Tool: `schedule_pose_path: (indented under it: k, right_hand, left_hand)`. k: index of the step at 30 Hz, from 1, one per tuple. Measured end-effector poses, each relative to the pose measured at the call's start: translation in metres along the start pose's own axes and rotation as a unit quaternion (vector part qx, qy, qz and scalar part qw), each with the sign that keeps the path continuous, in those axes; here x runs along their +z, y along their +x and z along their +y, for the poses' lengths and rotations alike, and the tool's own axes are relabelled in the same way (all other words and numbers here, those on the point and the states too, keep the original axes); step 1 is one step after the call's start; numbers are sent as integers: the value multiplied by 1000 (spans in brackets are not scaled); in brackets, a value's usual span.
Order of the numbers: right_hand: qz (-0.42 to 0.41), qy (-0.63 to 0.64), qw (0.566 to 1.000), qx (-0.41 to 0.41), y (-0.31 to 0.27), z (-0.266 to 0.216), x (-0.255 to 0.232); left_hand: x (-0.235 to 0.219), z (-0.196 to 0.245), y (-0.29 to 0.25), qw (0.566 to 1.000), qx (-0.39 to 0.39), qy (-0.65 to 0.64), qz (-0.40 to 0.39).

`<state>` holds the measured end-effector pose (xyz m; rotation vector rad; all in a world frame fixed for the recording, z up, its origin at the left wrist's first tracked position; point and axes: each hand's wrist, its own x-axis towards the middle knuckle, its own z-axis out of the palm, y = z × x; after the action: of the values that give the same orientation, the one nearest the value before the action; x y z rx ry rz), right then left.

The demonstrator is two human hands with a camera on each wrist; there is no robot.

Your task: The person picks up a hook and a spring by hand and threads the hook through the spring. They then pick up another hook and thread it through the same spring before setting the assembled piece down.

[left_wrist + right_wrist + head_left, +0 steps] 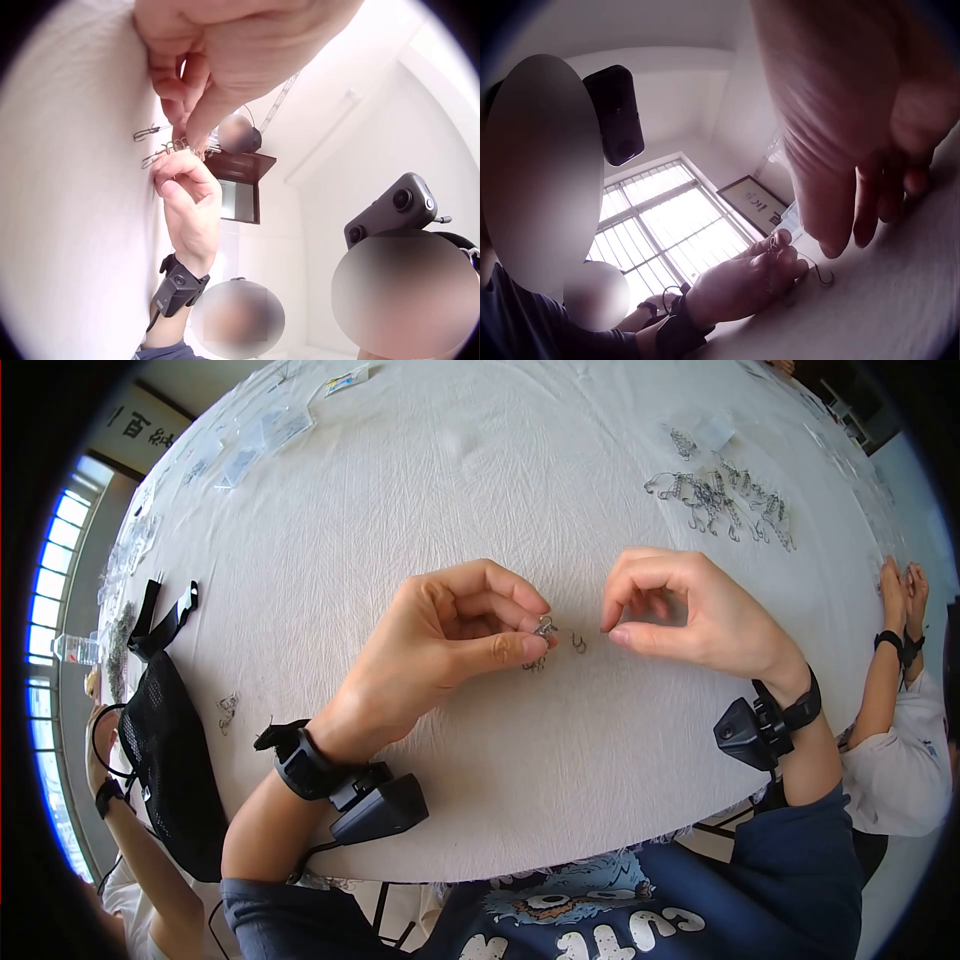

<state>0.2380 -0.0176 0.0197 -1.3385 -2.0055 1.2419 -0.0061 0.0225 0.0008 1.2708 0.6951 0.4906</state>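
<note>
Left fingers [500, 652] are pinching small, silvery, curved metal hooks [545, 628] — probably keeping them together — while empty right fingers [652, 639] are curving loosely.

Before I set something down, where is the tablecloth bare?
Bare cloth runs beyond the left hand and right hand, between the plastic packets and the hook cluster, and between the wrist cameras. It's crowded at the black bag and between the hands, where a loose hook lies.

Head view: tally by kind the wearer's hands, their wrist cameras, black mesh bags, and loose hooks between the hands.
Left hand and right hand: 2
Wrist cameras: 2
Black mesh bag: 1
Loose hook: 1
Total: 6
</note>
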Motion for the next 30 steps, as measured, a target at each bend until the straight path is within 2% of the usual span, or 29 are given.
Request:
schedule_pose_path:
  k: [1,7,10,13,17,20,23,26,28,30]
  right_hand:
    - [6,17,1000,9,1,-1,1]
    - [72,44,992,-94,6,1,20]
    - [87,52,989,-104,7,-3,24]
    - [89,67,989,-96,6,-5,28]
    - [78,51,987,-131,5,-5,31]
    - [83,63,986,-127,3,-7,30]
    - [100,76,985,-118,0,-10,25]
    - [129,71,981,-125,-5,-10,15]
    - [146,74,977,-134,-6,-11,9]
    - [167,57,974,-143,-8,-14,4]
  left_hand:
    - [0,0,0,1000,1,-4,-3]
    - [-1,0,1,1000,11,18,-14]
    - [1,2,0,1000,4,24,-17]
    - [4,5,-1,999,6,37,-26]
    - [7,4,-3,998,8,56,-25]
    - [11,11,-7,985,55,166,-6]
    - [15,21,-13,942,134,305,45]
    - [2,43,-31,892,157,416,85]
    - [-13,55,-51,849,128,499,118]
    - [-29,65,-73,809,61,560,169]
